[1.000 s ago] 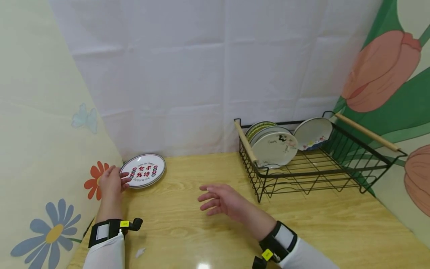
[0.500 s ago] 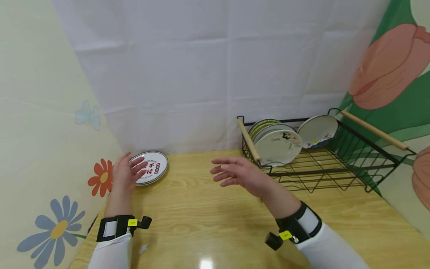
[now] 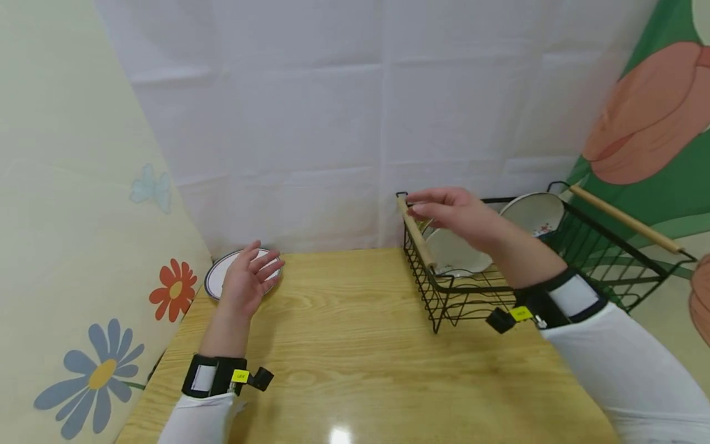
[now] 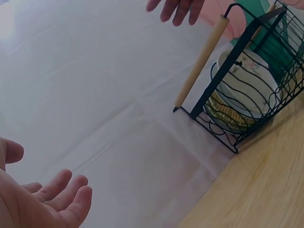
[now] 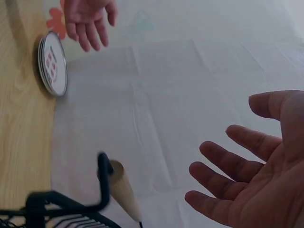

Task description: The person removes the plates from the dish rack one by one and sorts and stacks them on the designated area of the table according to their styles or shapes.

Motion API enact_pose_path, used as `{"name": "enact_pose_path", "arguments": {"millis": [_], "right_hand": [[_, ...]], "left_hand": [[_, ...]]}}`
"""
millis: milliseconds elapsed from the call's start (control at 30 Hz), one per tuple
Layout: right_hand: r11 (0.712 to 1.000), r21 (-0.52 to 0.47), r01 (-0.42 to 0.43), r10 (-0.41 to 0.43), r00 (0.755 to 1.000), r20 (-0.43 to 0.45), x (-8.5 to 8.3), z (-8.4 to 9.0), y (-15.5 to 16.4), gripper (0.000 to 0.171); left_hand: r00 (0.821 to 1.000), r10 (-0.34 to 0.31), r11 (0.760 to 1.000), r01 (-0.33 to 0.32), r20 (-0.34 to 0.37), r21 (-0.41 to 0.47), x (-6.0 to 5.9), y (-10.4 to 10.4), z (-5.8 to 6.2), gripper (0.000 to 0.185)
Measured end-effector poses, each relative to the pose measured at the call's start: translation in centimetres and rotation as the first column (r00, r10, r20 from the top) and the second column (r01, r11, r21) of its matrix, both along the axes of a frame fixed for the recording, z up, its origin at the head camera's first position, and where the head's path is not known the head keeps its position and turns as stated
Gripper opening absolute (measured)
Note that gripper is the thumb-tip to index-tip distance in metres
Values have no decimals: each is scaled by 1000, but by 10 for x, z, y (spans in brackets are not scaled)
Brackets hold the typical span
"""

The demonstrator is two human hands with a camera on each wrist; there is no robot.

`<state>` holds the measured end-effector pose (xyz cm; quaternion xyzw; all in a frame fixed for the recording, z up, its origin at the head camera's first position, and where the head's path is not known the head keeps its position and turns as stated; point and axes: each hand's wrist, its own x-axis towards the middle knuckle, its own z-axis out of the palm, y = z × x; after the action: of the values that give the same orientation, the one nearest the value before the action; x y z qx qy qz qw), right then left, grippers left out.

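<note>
My left hand point(image 3: 248, 279) hovers open, fingers spread, over a small stack of white plates point(image 3: 219, 277) with a dark rim at the table's back left corner; the plates point(image 5: 51, 65) carry red lettering. My right hand point(image 3: 452, 213) is raised, open and empty, above the near left corner of a black wire dish rack point(image 3: 471, 296) and its wooden handle point(image 3: 417, 234). Several plates point(image 3: 455, 253) stand upright in the rack, seen too in the left wrist view point(image 4: 244, 88). My left hand point(image 4: 45, 204) and right hand point(image 5: 256, 175) both show straight fingers.
A wooden table point(image 3: 360, 364) fills the foreground. A white cloth backdrop point(image 3: 333, 123) hangs behind, with flowered panels at left point(image 3: 83, 216) and right point(image 3: 654, 111). The rack has a second wooden handle point(image 3: 621, 217) on its far side.
My right hand rose from low over the table's middle and moved right to above the rack's near handle. My left hand shifted from the plate's left rim to over the plates.
</note>
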<state>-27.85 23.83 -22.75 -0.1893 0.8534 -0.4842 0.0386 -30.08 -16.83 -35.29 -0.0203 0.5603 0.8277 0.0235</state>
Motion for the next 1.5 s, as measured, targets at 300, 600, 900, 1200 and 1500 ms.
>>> {"name": "enact_pose_path", "arguments": {"millis": [300,600,900,1200,1500], "right_hand": [[911,341,233,-175,966,-192,-33,13,47,54],[806,510,299,-175,945,-277,-65,-4,88,45],[766,583,272,-138,955,-264,-85,-27,103,46],[753,606,256,-145,963,-226,-91,-46,112,40],[744,624,239,-128,967,-219,-96,-50,115,35]], "left_hand": [[986,-160,987,158,38,34,3,41,-13,54],[951,-304,951,306,46,-40,10,72,-29,58],[953,-293,952,298,70,-64,9,80,-35,55],[952,-301,949,305,58,-81,9,81,-38,57],[950,-307,946,312,60,-91,6,81,-39,56]]}}
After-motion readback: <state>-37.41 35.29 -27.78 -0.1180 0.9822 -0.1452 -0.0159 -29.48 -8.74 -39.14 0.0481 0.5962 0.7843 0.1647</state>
